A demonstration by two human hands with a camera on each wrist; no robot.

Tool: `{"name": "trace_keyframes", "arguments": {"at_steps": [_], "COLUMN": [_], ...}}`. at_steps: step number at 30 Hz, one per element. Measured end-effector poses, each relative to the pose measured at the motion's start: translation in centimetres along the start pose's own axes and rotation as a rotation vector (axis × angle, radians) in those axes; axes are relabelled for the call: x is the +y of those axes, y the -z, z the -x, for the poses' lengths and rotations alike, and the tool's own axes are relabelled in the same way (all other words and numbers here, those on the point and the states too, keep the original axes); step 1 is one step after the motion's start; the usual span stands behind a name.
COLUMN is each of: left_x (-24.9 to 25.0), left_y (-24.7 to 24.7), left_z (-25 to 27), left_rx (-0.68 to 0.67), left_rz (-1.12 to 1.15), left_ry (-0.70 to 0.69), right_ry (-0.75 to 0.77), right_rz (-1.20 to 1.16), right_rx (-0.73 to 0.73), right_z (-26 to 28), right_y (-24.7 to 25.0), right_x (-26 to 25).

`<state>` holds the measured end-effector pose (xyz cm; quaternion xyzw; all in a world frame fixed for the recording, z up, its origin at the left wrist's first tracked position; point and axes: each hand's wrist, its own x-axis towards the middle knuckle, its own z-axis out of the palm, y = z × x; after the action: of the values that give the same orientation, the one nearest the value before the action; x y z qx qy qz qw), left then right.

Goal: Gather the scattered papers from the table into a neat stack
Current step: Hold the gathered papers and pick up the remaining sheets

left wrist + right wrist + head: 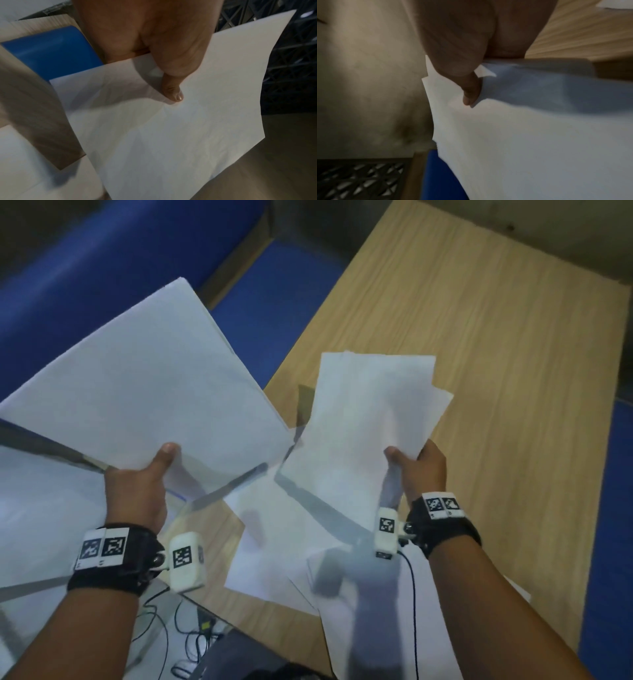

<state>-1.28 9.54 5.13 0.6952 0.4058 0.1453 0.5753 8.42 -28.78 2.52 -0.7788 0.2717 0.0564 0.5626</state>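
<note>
My left hand (156,467) pinches a bundle of white sheets (144,392) by its near edge, thumb on top, lifted off the table and tilted to the left; the left wrist view shows the thumb (173,93) pressed on the top sheet (171,135). My right hand (411,463) grips a second, uneven bundle of white papers (370,412) above the wooden table (496,371), thumb on top; its edges are misaligned (522,135). More loose sheets (274,542) lie on the table below both hands.
Another white sheet (41,508) lies at the left. Blue seats (85,278) flank the table's left side, and a blue strip (609,508) runs along its right edge. Cables (191,635) hang near my body. The table's far half is bare wood.
</note>
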Motion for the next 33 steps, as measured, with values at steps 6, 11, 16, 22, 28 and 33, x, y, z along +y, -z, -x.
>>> {"name": "trace_keyframes", "arguments": {"at_steps": [6, 11, 16, 22, 28, 33], "left_x": [0.7, 0.8, 0.3, -0.7, -0.6, 0.1], "left_y": [2.1, 3.5, 4.0, 2.5, 1.7, 1.7], "left_z": [-0.4, -0.8, -0.6, 0.2, 0.6, 0.9], "left_rx": [0.032, 0.077, 0.039, 0.007, -0.025, -0.059], "left_rz": [0.101, 0.096, -0.004, 0.174, 0.071, -0.001], "left_ry": [0.035, 0.037, 0.041, 0.102, 0.123, 0.05], "right_ry": [0.024, 0.036, -0.11, -0.277, -0.213, -0.157], "right_rz": [0.218, 0.747, 1.045, 0.91, 0.95, 0.629], "right_rx": [-0.291, -0.382, -0.149, -0.197, -0.296, -0.333], "right_z": [1.1, 3.1, 5.1, 4.4, 4.8, 4.3], "right_y": [-0.1, -4.9, -6.9, -7.1, -6.9, -5.5], "right_x": [-0.7, 4.3, 5.4, 5.8, 5.9, 5.7]}}
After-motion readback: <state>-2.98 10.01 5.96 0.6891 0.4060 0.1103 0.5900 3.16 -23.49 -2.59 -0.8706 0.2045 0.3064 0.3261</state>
